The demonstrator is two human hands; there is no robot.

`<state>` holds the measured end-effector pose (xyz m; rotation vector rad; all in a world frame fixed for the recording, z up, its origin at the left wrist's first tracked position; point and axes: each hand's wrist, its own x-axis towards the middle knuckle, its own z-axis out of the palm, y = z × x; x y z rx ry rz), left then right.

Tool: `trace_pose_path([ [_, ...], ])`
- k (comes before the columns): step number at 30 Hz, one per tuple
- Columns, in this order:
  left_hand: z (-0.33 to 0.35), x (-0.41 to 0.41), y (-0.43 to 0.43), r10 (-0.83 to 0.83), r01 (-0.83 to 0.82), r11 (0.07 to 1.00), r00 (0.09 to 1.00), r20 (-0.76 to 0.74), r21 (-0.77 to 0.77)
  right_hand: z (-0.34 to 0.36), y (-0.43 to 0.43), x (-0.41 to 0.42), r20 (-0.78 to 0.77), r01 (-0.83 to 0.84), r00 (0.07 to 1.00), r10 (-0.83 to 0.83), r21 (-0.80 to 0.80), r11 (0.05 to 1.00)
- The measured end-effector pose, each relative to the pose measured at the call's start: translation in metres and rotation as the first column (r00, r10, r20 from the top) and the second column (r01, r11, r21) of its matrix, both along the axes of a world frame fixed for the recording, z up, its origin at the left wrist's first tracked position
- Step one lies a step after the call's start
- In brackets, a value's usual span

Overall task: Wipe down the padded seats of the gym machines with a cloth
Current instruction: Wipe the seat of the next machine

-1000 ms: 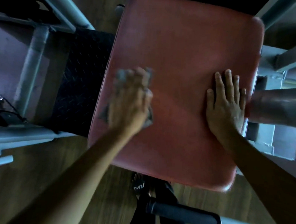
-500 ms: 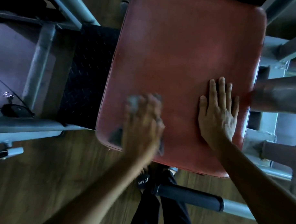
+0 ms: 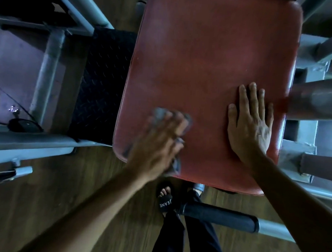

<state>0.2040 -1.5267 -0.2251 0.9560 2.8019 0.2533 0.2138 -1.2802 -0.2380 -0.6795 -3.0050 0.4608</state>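
The left hand's [image 3: 157, 144] fingers [image 3: 172, 122] lie spread over a grey cloth [image 3: 159, 114] and press it down. Motion blur hides whether they curl into the fabric. The cloth shows past the fingertips at 12 o'clock of the hand and trails out under the wrist at 5 o'clock. It sits on the red padded seat [image 3: 210, 61], near the seat's 7 o'clock corner. The right hand's [image 3: 251, 129] fingers [image 3: 245, 98] are straight and slightly parted, palm flat on the seat towards its 4 o'clock edge, holding nothing. At 9 o'clock of the seat lies a black tread plate [image 3: 102, 86] between grey frame tubes [image 3: 48, 74]. At 6 o'clock, on the wooden floor [image 3: 64, 197], a sandalled foot [image 3: 165, 198] stands just beside a black foam roller [image 3: 218, 216].
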Motion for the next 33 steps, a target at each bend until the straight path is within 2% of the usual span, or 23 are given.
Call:
trace_pose_path([
  [1, -0.003, -0.018, -0.012, 0.203, -0.203, 0.979, 0.979, -0.013, 0.009, 0.000, -0.001, 0.000, -0.003, 0.001, 1.000, -0.001, 0.005, 1.000],
  [3, 0.000, -0.035, -0.018, 0.590, -0.589, 0.807, 0.807, -0.037, 0.029, 0.001, -0.002, -0.002, -0.008, 0.010, 1.000, -0.010, 0.015, 1.000],
  [4, 0.001, -0.027, -0.008, 0.684, -0.683, 0.729, 0.729, -0.033, 0.033, 0.001, -0.002, -0.002, -0.007, 0.016, 1.000, -0.016, 0.014, 1.000],
  [5, 0.001, -0.012, 0.004, 0.706, -0.706, 0.708, 0.708, -0.018, 0.029, 0.001, -0.003, -0.002, -0.004, 0.022, 1.000, -0.022, 0.012, 1.000],
  [6, 0.002, 0.010, 0.014, 0.652, -0.652, 0.758, 0.758, 0.008, 0.013, 0.001, -0.003, -0.002, -0.001, 0.024, 1.000, -0.024, 0.009, 1.000],
  [8, 0.006, 0.041, 0.010, 0.389, -0.388, 0.921, 0.921, 0.028, -0.022, 0.001, -0.002, -0.002, -0.003, 0.022, 1.000, -0.022, -0.001, 1.000],
  [9, 0.004, 0.039, -0.002, 0.276, -0.276, 0.961, 0.961, 0.026, -0.017, 0.001, -0.001, -0.002, -0.008, 0.021, 1.000, -0.021, -0.005, 1.000],
  [10, 0.002, 0.025, -0.013, 0.231, -0.231, 0.973, 0.973, 0.025, -0.004, 0.000, -0.001, -0.001, -0.014, 0.020, 1.000, -0.020, -0.005, 1.000],
  [14, -0.004, -0.065, -0.014, 0.417, -0.417, 0.909, 0.908, -0.052, 0.013, -0.001, -0.003, -0.002, -0.017, 0.030, 0.999, -0.030, 0.003, 1.000],
  [16, -0.006, -0.116, 0.006, 0.463, -0.461, 0.886, 0.885, -0.044, 0.054, -0.001, -0.004, -0.003, -0.010, 0.040, 0.999, -0.040, 0.008, 0.999],
  [18, -0.009, -0.166, 0.028, 0.487, -0.483, 0.871, 0.873, -0.033, 0.089, -0.002, -0.004, -0.002, -0.011, 0.041, 0.999, -0.041, 0.022, 0.999],
  [21, -0.007, -0.210, 0.046, 0.472, -0.468, 0.881, 0.880, -0.056, 0.064, -0.002, -0.005, -0.003, -0.015, 0.029, 0.999, -0.029, 0.033, 0.999],
  [25, 0.000, -0.156, 0.017, 0.410, -0.407, 0.907, 0.912, -0.007, 0.108, 0.002, -0.003, -0.002, -0.007, 0.030, 1.000, -0.030, 0.001, 1.000],
  [27, 0.003, -0.095, -0.014, 0.448, -0.449, 0.885, 0.893, 0.039, 0.119, 0.003, -0.003, -0.001, 0.005, 0.027, 1.000, -0.027, 0.006, 1.000],
  [29, 0.004, -0.040, -0.033, 0.505, -0.506, 0.860, 0.863, 0.022, 0.073, 0.005, -0.002, -0.002, 0.024, 0.020, 0.999, -0.020, -0.009, 1.000],
  [31, 0.002, -0.003, -0.022, 0.546, -0.546, 0.838, 0.838, -0.007, -0.015, 0.006, -0.003, -0.003, 0.033, 0.036, 0.999, -0.034, -0.049, 0.998],
  [33, 0.001, 0.021, 0.017, 0.479, -0.479, 0.877, 0.878, -0.010, -0.036, 0.011, -0.009, 0.000, 0.022, 0.072, 0.997, -0.069, -0.141, 0.987],
])
